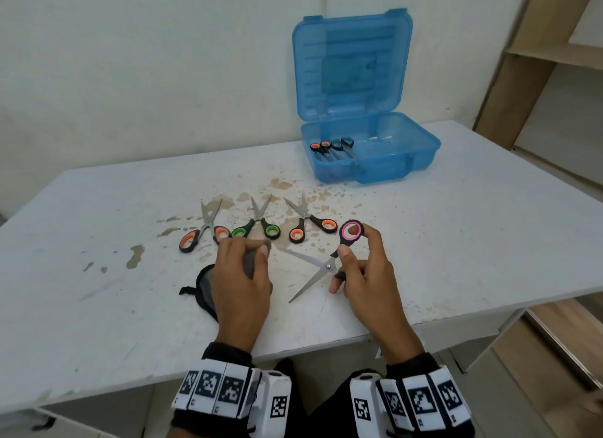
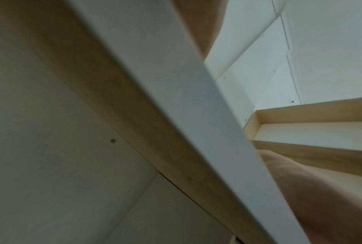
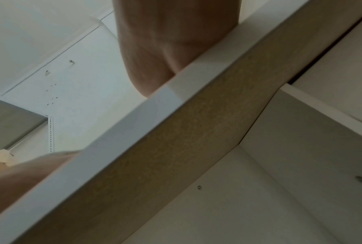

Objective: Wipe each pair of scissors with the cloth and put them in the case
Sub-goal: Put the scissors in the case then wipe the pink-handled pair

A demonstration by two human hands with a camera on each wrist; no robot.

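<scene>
My right hand (image 1: 354, 261) holds pink-handled scissors (image 1: 321, 264) by their handles, blades spread wide and pointing left over the table. My left hand (image 1: 243, 264) grips a grey cloth (image 1: 204, 287) bunched in its fingers, just left of the blades and apart from them. Three more scissors lie in a row behind my hands: an orange pair (image 1: 202, 230), a green pair (image 1: 257, 225) and another orange pair (image 1: 310, 220). The blue case (image 1: 404, 157) stands open at the back right, with two scissors (image 1: 332, 147) lying inside. Both wrist views show only the table's edge and underside.
The white table (image 1: 98, 241) has brown stains around the scissors. Wooden shelving (image 1: 554, 62) stands at the right, past the table's right edge. The case lid (image 1: 352, 65) stands upright near the wall.
</scene>
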